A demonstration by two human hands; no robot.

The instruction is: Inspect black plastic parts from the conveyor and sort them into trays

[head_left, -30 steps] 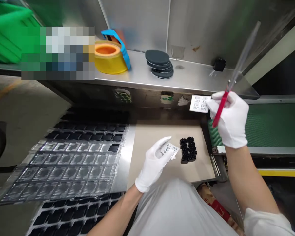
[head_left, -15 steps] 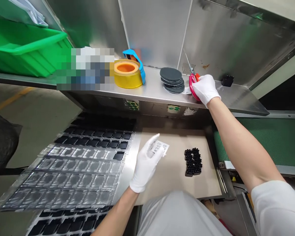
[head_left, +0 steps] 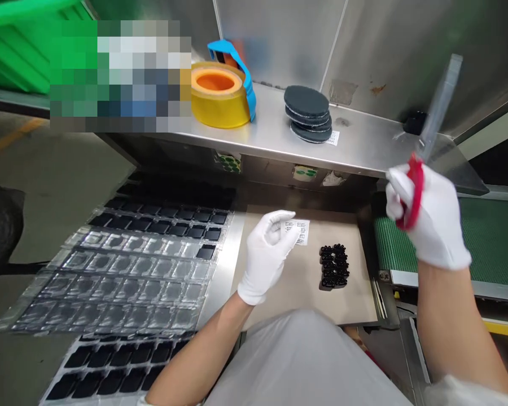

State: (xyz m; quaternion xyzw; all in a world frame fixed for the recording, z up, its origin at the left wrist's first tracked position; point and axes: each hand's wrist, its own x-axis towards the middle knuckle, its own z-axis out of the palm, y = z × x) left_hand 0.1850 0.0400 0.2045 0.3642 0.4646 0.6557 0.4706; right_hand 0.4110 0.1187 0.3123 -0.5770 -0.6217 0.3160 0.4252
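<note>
My left hand, in a white glove, pinches a small white paper label with printed characters above the beige board. At the right, my gloved right hand is closed round the red handles of the scissors, whose metal blades point up and look together. Several small black parts stand in two columns on the board, to the right of my left hand.
On the metal shelf are a yellow tape roll and a stack of dark round discs. Clear trays with black pieces lie left. A green conveyor runs at the right, a green bin sits upper left.
My right hand has lifted the scissors off the shelf and moved right and toward me. My left hand has shifted slightly right with the label. The view has tilted down a little.
</note>
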